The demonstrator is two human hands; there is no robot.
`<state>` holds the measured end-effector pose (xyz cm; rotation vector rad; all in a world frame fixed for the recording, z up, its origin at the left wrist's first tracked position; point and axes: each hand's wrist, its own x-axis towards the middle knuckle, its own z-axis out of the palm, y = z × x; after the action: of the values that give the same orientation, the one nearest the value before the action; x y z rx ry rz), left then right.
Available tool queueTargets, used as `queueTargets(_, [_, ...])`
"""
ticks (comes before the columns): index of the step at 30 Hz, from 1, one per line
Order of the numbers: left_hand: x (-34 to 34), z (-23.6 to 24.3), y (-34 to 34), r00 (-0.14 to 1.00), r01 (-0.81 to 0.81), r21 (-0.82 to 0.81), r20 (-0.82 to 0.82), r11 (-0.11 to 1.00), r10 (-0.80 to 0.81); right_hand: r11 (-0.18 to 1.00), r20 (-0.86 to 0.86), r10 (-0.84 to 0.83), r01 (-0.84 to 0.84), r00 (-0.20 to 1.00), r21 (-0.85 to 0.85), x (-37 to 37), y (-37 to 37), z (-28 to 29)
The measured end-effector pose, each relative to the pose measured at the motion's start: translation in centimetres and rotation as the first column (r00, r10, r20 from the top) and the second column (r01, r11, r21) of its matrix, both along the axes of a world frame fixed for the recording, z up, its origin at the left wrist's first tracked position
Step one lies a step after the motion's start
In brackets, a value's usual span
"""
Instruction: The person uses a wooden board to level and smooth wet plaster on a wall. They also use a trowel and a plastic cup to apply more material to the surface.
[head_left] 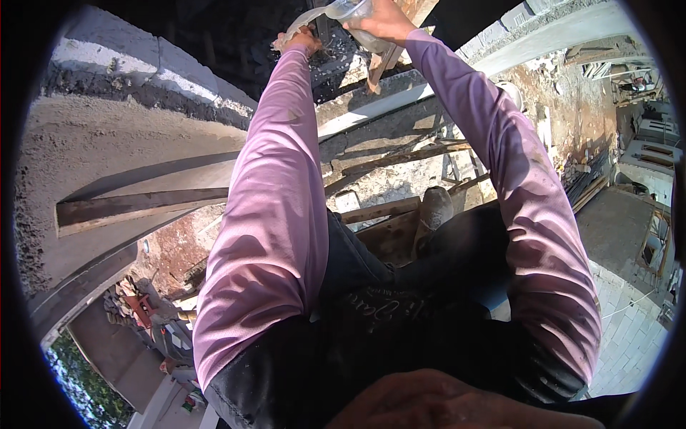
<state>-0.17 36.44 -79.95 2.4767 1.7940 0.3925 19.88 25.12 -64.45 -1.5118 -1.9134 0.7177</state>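
Observation:
Both arms, in long pink sleeves, reach out to the top of the head view. My right hand (pixel 390 23) is closed around a clear, rounded plastic piece (pixel 350 8); whether it is a cup or a bag I cannot tell. A pale, crumpled plastic strip (pixel 294 27) runs from it toward my left hand (pixel 307 43). The left fingers are curled against this strip, partly hidden by the wrist. Under the hands is a dark gap with rubble and white flecks, and a rough wooden board (pixel 384 66) stands beside the right hand.
On the left runs a thick concrete wall (pixel 128 139) with a wooden piece (pixel 136 209) set in it. Another masonry edge (pixel 550 32) curves away on the right. Far below lie planks (pixel 382 209) and debris-strewn ground (pixel 179 254). A shoe (pixel 434 207) shows beneath me.

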Motion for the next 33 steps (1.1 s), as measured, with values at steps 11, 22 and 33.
queueTargets(11, [-2.3, 2.6, 1.5, 0.942, -0.255, -0.587, 0.028, 0.768, 0.334, 0.962, -0.155, -0.086, 0.042, 0.984, -0.268, 4.5, -4.0, -0.3])
queueTargets(22, [-0.7, 4.4, -1.0, 0.4, 0.412, -0.834, 0.527, 0.367, 0.75, 0.98, 0.32, 0.135, -0.174, 0.938, 0.098, -1.9, -3.7, 3.8])
queueTargets(33, [5.6, 0.2, -0.4, 0.932, 0.054, -0.671, 0.3, 0.74, 0.205, 0.941, 0.128, 0.113, -0.148, 0.985, 0.304, 8.0, -4.5, -0.2])
